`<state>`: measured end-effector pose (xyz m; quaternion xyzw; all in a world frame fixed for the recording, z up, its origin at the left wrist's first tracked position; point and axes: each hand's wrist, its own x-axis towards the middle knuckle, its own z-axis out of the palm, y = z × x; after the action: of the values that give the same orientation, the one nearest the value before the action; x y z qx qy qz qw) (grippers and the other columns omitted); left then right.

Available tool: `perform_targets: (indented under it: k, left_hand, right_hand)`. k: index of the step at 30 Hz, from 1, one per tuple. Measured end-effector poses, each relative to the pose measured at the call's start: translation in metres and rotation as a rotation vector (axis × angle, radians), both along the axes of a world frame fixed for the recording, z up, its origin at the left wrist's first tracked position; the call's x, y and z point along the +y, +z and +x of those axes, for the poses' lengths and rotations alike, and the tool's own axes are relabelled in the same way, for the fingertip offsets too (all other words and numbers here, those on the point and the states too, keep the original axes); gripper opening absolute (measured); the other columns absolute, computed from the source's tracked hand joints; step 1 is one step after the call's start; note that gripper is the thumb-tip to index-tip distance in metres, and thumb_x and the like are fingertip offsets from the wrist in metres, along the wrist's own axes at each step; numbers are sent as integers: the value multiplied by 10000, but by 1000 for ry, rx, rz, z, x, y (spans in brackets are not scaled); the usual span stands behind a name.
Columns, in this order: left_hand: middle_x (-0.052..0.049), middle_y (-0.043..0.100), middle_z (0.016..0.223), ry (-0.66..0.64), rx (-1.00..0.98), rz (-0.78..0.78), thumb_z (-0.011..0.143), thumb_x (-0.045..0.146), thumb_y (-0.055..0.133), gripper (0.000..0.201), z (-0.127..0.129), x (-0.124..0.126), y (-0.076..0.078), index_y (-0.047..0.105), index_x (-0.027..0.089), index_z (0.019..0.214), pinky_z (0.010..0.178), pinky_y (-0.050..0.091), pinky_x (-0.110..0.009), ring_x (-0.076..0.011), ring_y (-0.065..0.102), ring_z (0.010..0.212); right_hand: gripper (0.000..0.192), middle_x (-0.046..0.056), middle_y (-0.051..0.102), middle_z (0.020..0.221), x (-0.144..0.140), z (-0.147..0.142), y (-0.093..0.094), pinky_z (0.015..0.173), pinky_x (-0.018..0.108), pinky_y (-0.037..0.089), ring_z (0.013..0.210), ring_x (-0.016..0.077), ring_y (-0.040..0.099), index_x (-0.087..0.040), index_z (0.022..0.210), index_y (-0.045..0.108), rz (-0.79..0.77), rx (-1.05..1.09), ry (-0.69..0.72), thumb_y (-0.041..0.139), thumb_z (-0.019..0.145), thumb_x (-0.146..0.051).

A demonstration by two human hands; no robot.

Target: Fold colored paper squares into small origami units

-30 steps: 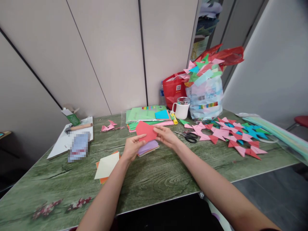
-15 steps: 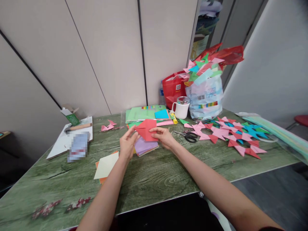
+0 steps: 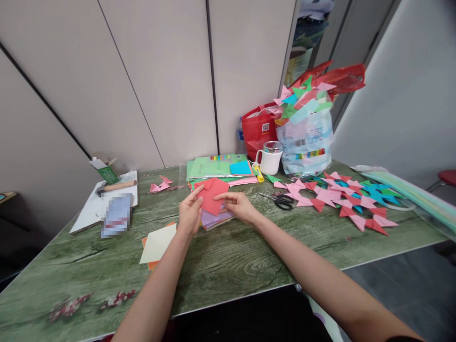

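A partly folded red paper (image 3: 212, 194) is held between both of my hands over the middle of the green wood-grain table (image 3: 228, 266). My left hand (image 3: 189, 214) pinches its left edge with thumb and fingers. My right hand (image 3: 238, 205) presses its right side with the fingertips. Directly beneath lies a small stack of purple and pink paper squares (image 3: 217, 218).
Cream and orange squares (image 3: 157, 243) lie to the left, paper packs (image 3: 217, 168) and a white mug (image 3: 270, 160) behind. Scissors (image 3: 281, 201), many folded paper stars (image 3: 349, 199) and a stuffed bag (image 3: 306, 133) fill the right. A white sheet (image 3: 103, 204) lies far left.
The red paper has been turned and lowered closer to the purple stack. My left hand has shifted from under it to gripping its left edge; my right fingers now press on top.
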<state>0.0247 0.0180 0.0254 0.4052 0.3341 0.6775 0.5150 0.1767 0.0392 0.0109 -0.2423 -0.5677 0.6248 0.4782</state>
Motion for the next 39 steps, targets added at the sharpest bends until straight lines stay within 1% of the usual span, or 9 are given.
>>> perform_targets:
  k: [6, 9, 14, 19, 22, 25, 30, 34, 39]
  left_hand:
    - [-113, 661, 1048, -61, -22, -17, 565, 162, 709, 384, 0, -2, 3, 681, 162, 948, 888, 428, -347, -224, 575, 1016]
    - [-122, 656, 1057, -88, -10, -22, 566, 165, 712, 400, 0, -3, 4, 676, 157, 965, 893, 425, -359, -237, 573, 1022]
    - [-122, 647, 1075, -138, 24, -17, 584, 180, 721, 476, 1, -5, 5, 637, 156, 1051, 920, 408, -378, -242, 568, 1031]
    - [-109, 631, 1104, -165, 37, -3, 615, 181, 715, 440, 4, -7, 5, 638, 160, 1047, 959, 374, -369, -236, 546, 1063]
    - [-112, 629, 1103, -157, 25, -8, 627, 201, 711, 420, 6, -8, 6, 641, 150, 1038, 964, 370, -368, -235, 539, 1070]
    - [-104, 620, 1114, -158, 30, -17, 621, 195, 718, 441, 7, -10, 6, 631, 150, 1051, 927, 404, -344, -222, 552, 1045]
    - [-86, 637, 1082, -231, 89, -14, 580, 133, 737, 602, 8, -12, 6, 556, 166, 1154, 832, 466, -309, -206, 590, 969]
    - [-85, 637, 1082, -216, 107, -26, 577, 149, 739, 608, 8, -13, 6, 554, 164, 1156, 790, 483, -284, -199, 603, 935]
    - [-77, 667, 1004, -195, 92, -68, 545, 147, 753, 605, 10, -13, 7, 578, 156, 1125, 708, 495, -257, -166, 631, 801]
  right_hand:
    - [210, 1, 684, 783, 5, 6, -3, 702, 291, 473, 710, 155, 604, -198, 807, 714, 284, -240, -126, 676, 601, -204]
    - [190, 8, 694, 760, 5, 9, -1, 674, 273, 454, 697, 160, 602, -195, 781, 716, 332, -307, -141, 704, 603, -258]
    - [203, 13, 673, 660, 1, 3, 1, 597, 259, 447, 603, 147, 591, -166, 682, 682, 261, -285, -236, 721, 587, -342]
    - [275, -19, 624, 581, -2, -7, -2, 559, 249, 469, 551, 141, 612, -167, 678, 585, 46, -45, -283, 750, 534, -334]
    - [303, -28, 619, 577, -2, -9, -3, 565, 244, 477, 545, 135, 616, -172, 695, 565, -12, 31, -294, 763, 512, -310]
    - [300, -31, 612, 564, -2, -9, -3, 548, 235, 472, 520, 124, 604, -170, 693, 563, -20, 38, -315, 761, 516, -309]
    - [314, -31, 599, 566, -1, -9, -2, 541, 241, 478, 526, 130, 604, -173, 701, 553, -5, 40, -359, 757, 519, -327]
    - [323, -26, 603, 619, -2, -9, -3, 545, 249, 489, 535, 127, 596, -184, 713, 550, 38, 55, -374, 757, 517, -336]
    - [243, 5, 641, 646, -1, -8, -4, 573, 266, 486, 552, 133, 589, -170, 683, 633, 109, 13, -384, 737, 550, -345]
